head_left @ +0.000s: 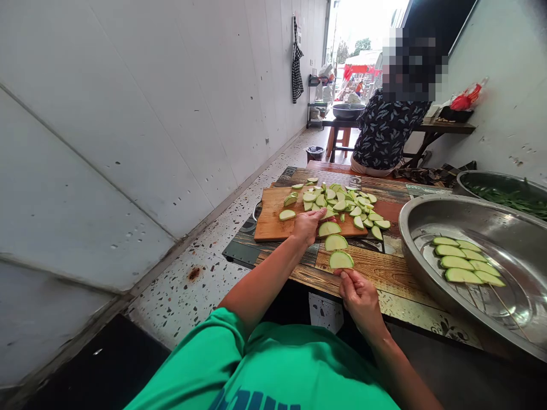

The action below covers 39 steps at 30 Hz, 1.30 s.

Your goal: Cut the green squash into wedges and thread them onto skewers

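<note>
A row of half-round zucchini slices [335,242] is threaded on a skewer that stretches between my two hands. My right hand [360,296] pinches the skewer's near end, just below the lowest slice. At the far end, my left hand [308,225] has its fingers closed on another zucchini slice at the top of the row. Beyond that hand, many loose zucchini slices [341,196] lie heaped on a wooden cutting board [273,219] and spill onto the patterned table. The skewer itself is mostly hidden by the slices.
Right of my hands, a wide steel basin [410,239] holds finished-looking skewers of zucchini slices [464,276]. Behind it, another basin [461,176] contains green vegetables. A person in a dark leaf-patterned shirt [387,131] sits beyond the table [376,267], facing away. A white wall stands left.
</note>
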Tool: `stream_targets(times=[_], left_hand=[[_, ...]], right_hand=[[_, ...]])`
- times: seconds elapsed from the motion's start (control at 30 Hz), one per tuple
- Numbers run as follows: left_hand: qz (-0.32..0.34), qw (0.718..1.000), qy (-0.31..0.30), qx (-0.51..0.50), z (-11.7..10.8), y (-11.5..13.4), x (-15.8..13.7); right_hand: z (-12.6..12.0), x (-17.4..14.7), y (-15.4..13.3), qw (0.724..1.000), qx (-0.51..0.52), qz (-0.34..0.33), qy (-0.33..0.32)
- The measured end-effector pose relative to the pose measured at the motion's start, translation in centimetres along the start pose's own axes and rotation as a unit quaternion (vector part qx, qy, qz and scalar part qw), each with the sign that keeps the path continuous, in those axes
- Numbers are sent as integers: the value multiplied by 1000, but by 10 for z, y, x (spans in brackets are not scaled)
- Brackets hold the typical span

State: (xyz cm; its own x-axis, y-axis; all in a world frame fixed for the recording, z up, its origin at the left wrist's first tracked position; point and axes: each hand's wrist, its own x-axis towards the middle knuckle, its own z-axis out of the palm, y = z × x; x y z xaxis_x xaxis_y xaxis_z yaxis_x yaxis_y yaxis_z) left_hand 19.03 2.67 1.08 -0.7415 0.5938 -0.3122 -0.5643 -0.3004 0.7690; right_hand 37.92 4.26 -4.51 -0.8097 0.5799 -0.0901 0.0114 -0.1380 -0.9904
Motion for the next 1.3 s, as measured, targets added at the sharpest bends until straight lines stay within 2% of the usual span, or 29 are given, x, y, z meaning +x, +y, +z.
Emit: stream_targets(times=[0.2, 0.43, 0.57, 0.67, 0.73, 0.8, 0.93, 1.0, 1.07, 1.1, 1.17, 1.23, 1.3], left_hand=[[13, 1000, -14, 10, -4, -4, 6], [26, 999, -25, -6, -11, -15, 13], [22, 1000, -9, -11, -11, -17, 13], [8, 1000, -5, 10, -11, -16, 10], [-4, 999, -20, 36, -11, -14, 4], [-13, 996, -41, 74, -14, -13, -4], [28, 983, -50, 176, -33, -10, -16], [126, 961, -13, 245, -48, -7, -15], [234, 916, 18, 325, -64, -4, -10], [258, 900, 33, 350, -71, -4, -8], [278, 885, 51, 371, -82, -3, -5], [281, 884, 58, 370, -88, -3, -3], [278, 885, 54, 370, -89, -4, -2]], right_hand=[[-1, 3, -6, 986, 139, 80, -55], [-5, 6, -11, 980, 164, 89, -62], [-11, 9, -7, 994, 78, 60, -49], [-18, 11, -1, 994, -101, -35, -38], [-23, 10, 2, 963, -240, -120, -1], [-26, 4, 0, 923, -336, -182, 45], [-35, -26, -23, 875, -391, -270, 93], [-49, -46, -46, 858, -407, -298, 100], [-73, -61, -73, 833, -442, -309, 123], [-90, -65, -87, 817, -470, -301, 142], [-131, -62, -112, 789, -546, -231, 163], [-175, -47, -130, 755, -625, -106, 171], [-214, -26, -138, 703, -688, 7, 181]])
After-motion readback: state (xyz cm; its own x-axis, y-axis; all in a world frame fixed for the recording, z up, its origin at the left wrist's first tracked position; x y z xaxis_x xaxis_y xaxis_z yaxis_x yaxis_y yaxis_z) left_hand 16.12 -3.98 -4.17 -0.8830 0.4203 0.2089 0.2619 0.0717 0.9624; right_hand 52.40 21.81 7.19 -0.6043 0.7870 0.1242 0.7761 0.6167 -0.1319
